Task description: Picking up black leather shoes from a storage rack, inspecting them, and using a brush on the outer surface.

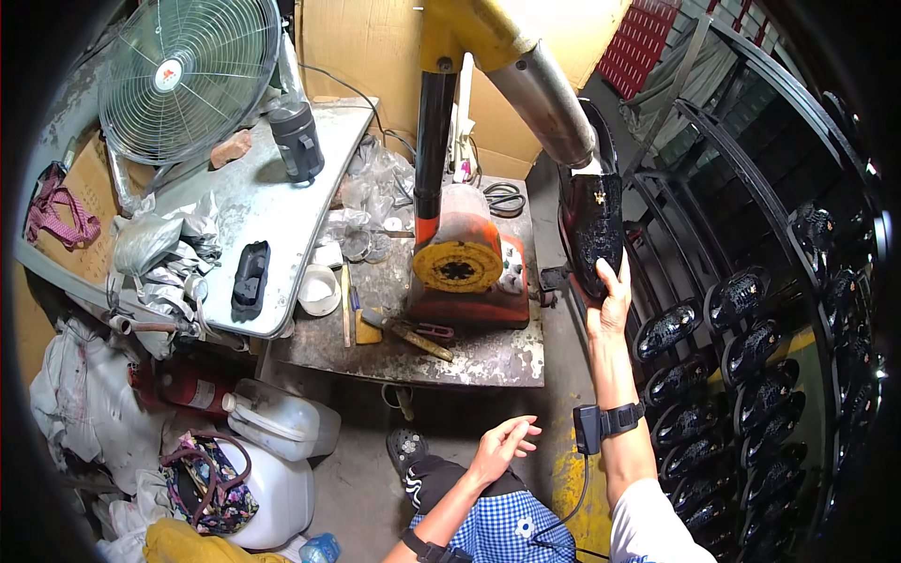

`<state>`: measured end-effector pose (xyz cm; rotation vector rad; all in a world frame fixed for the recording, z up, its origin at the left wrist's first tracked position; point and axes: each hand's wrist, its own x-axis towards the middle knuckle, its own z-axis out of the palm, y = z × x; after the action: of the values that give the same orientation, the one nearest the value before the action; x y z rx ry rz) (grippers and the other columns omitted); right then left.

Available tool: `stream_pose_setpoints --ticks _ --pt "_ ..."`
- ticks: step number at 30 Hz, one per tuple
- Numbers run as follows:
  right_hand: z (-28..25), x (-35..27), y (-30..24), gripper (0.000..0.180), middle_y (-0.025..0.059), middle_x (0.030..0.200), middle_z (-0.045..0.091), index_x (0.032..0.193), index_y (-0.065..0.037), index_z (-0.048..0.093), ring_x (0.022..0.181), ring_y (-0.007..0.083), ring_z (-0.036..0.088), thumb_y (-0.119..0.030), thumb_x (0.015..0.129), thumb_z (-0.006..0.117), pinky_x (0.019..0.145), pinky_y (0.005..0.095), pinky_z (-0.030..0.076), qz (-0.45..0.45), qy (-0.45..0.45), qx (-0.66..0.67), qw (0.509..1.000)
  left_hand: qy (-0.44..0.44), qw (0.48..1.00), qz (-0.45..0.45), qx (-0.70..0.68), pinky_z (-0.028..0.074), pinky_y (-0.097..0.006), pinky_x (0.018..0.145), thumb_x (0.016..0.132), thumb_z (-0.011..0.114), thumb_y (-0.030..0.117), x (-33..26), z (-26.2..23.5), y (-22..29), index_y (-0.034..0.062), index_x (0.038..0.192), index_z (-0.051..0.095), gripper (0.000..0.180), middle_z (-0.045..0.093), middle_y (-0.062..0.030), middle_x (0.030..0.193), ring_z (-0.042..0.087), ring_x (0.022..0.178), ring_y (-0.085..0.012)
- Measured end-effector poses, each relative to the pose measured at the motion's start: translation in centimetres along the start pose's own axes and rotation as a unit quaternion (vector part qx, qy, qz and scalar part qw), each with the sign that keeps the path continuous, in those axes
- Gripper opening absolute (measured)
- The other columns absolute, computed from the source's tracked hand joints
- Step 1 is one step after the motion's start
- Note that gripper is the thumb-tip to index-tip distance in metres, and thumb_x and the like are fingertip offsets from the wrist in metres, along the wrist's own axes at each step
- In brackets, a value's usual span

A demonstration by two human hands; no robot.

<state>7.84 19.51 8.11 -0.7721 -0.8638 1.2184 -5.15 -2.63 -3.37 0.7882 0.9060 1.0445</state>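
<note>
The right hand (612,296) grips the lower end of a glossy black shoe (595,220), right of upper centre in the frame, below a metal nozzle (549,98). At lower centre, the left hand (502,452) hangs empty, loosely curled.

Tan panel (361,56) behind | white-topped table (258,211) left | scuffed workbench (507,364) centre | grey floor (352,460) | dark rack (737,150) right

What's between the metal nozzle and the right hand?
The glossy black shoe, seen in the head view: the right hand grips its lower end, and the metal nozzle overlaps its upper part.
</note>
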Motion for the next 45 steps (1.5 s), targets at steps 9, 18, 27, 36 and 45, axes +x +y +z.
stream_pose_setpoints --ticks 9,18,27,36,45 --pt "-1.4 -2.0 -0.1 0.063 0.0056 0.118 0.052 0.133 -0.016 0.039 0.103 0.0220 0.055 -0.013 0.075 0.062 0.081 0.0424 0.051 0.020 -0.014 0.043 0.999 -0.008 1.000 -0.014 -0.011 0.051 -0.024 0.068 0.097 0.042 0.031 0.0 0.0 -0.2 0.0002 0.125 0.049 0.042 0.062 -0.0123 0.109 0.064 0.083 -0.0157" --pt "-8.3 -9.7 0.3 0.079 0.0077 0.129 0.046 0.139 -0.017 0.032 0.110 0.0255 0.053 -0.009 0.068 0.064 0.083 0.0462 0.051 0.050 0.030 0.012 0.998 -0.007 1.000 -0.020 -0.006 0.052 -0.025 0.069 0.096 0.043 0.033 -0.3 -0.2 -0.1 0.0009 0.125 0.049 0.044 0.062 -0.0130 0.110 0.064 0.084 -0.0164" --pt "-10.6 -10.8 0.3 0.078 0.0108 0.126 0.048 0.139 -0.010 0.032 0.106 0.0254 0.056 -0.002 0.068 0.063 0.081 0.0400 0.053 -0.017 0.063 -0.060 0.996 -0.009 1.000 -0.020 0.005 0.052 -0.025 0.069 0.096 0.042 0.032 -0.4 0.4 -0.5 0.0007 0.125 0.049 0.043 0.062 -0.0133 0.110 0.065 0.083 -0.0164" --pt "-6.4 -7.1 -0.6 0.070 0.0098 0.125 0.052 0.131 0.003 0.042 0.110 0.0192 0.052 0.001 0.067 0.069 0.098 0.0294 0.039 -0.087 0.051 -0.097 0.990 -0.004 0.999 -0.029 0.016 0.052 -0.026 0.070 0.096 0.042 0.033 -0.2 0.6 -0.5 0.0005 0.125 0.049 0.044 0.062 -0.0131 0.111 0.065 0.083 -0.0170" --pt "-1.7 -1.6 -0.5 0.073 0.0116 0.117 0.055 0.131 0.005 0.040 0.101 0.0182 0.056 0.004 0.067 0.074 0.089 0.0293 0.047 -0.101 0.037 -0.070 0.992 -0.004 0.999 -0.033 0.008 0.052 -0.027 0.070 0.096 0.042 0.032 0.1 0.5 -0.6 0.0004 0.125 0.049 0.043 0.061 -0.0136 0.111 0.065 0.084 -0.0173"
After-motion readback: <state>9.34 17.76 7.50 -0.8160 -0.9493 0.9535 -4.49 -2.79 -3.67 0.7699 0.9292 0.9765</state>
